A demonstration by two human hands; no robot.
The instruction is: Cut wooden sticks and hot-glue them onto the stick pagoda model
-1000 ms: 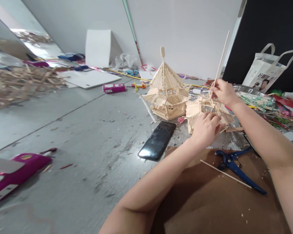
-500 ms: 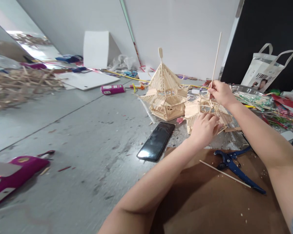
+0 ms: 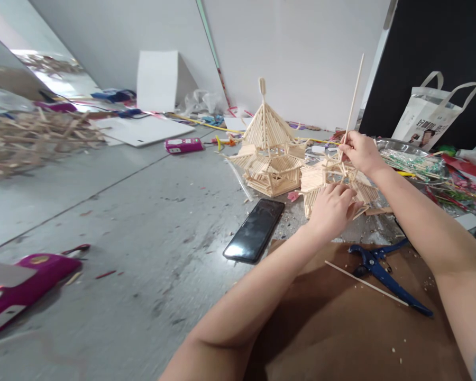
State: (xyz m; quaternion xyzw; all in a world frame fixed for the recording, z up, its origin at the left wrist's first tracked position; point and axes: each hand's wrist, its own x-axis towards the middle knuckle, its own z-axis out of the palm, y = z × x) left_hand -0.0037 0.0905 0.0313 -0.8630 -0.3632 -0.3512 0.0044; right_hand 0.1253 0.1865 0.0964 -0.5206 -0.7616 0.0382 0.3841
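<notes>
My right hand (image 3: pixel 360 151) pinches a long thin wooden stick (image 3: pixel 355 95) that stands nearly upright, its lower end inside the low stick model (image 3: pixel 314 177). My left hand (image 3: pixel 333 209) lies against the near side of that model, fingers bent; what its fingertips hold, if anything, is hidden. Just left of it rises a finished-looking stick pagoda (image 3: pixel 265 127) with a pointed roof. On the brown sheet (image 3: pixel 321 328) nearer to me lie blue cutting pliers (image 3: pixel 384 275) and a loose stick (image 3: pixel 365 283).
A black phone (image 3: pixel 254 230) lies left of the brown sheet. Purple tools sit at the lower left (image 3: pixel 27 286) and farther back (image 3: pixel 183 145). A metal tray (image 3: pixel 404 145), a white bag (image 3: pixel 428 114) and clutter fill the right; a stick pile (image 3: pixel 35 140) is far left.
The top of the upright stick has tilted slightly to the right. Both hands have stayed almost where they were.
</notes>
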